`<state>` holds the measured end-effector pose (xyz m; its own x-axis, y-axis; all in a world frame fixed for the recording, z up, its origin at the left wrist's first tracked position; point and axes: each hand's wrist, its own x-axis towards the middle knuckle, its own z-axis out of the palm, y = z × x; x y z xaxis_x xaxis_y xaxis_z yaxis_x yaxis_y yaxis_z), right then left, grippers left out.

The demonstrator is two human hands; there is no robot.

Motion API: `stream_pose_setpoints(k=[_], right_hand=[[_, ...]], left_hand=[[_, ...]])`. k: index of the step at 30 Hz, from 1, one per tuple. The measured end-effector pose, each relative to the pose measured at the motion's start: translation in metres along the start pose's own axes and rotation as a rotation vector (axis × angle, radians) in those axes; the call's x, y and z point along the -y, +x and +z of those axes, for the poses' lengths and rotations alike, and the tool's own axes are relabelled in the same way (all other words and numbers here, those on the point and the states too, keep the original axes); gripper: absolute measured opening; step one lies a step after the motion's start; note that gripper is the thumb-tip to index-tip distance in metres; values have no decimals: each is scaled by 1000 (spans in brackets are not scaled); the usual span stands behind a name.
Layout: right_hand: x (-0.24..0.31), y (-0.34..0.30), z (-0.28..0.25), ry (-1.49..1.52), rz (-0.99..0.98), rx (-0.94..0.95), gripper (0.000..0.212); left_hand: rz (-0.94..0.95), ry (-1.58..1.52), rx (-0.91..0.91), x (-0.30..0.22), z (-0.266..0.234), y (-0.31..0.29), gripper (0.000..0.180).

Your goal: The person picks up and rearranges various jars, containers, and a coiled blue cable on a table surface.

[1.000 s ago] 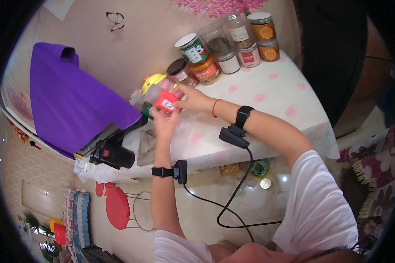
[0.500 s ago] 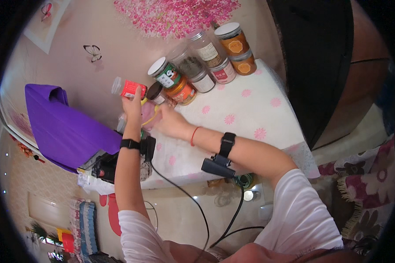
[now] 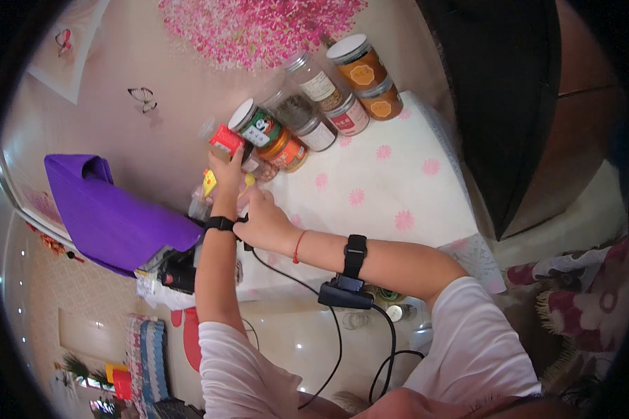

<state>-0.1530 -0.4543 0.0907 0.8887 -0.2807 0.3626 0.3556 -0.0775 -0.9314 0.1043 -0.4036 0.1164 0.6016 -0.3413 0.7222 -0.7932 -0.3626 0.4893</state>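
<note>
1. Hands are seen at the back of the tabletop (image 3: 398,188): the left hand (image 3: 227,167) is closed around a small red-capped jar (image 3: 223,140), now lifted higher than half a second ago, level with the stacked jars.
2. The right hand (image 3: 262,220), fingers curled, is rested on a yellow-lidded container (image 3: 208,185); its grip cannot be told.
3. Lidded jars (image 3: 314,105) are stacked along the wall, dark and orange contents showing; a purple cloth (image 3: 105,209) is draped alongside.
</note>
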Motion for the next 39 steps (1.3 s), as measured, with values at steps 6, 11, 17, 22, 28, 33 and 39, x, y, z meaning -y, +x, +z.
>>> stream_pose_setpoints(k=[6,11,17,22,28,33,39], right_hand=[[-22,15,9,-36,-77,-155,38],[-31,25,5,-88,-372,-254,34],[4,-34,-36,-32,-494,47,29],[8,-108,-29,-537,-542,863,9],[-105,-203,-57,-1060,88,1245,32],[-164,-246,-83,-1110,335,994,59],[-210,-254,-83,-1016,291,985,59]], left_hand=[[336,425,-78,-29,-48,-85,54],[410,349,222,-119,-78,-180,30],[665,90,899,-172,-87,-288,22],[579,100,1114,-95,-73,-394,11],[773,371,1302,-89,-77,-419,11],[674,368,1316,-98,-59,-425,12],[556,548,1614,-93,-59,-419,14]])
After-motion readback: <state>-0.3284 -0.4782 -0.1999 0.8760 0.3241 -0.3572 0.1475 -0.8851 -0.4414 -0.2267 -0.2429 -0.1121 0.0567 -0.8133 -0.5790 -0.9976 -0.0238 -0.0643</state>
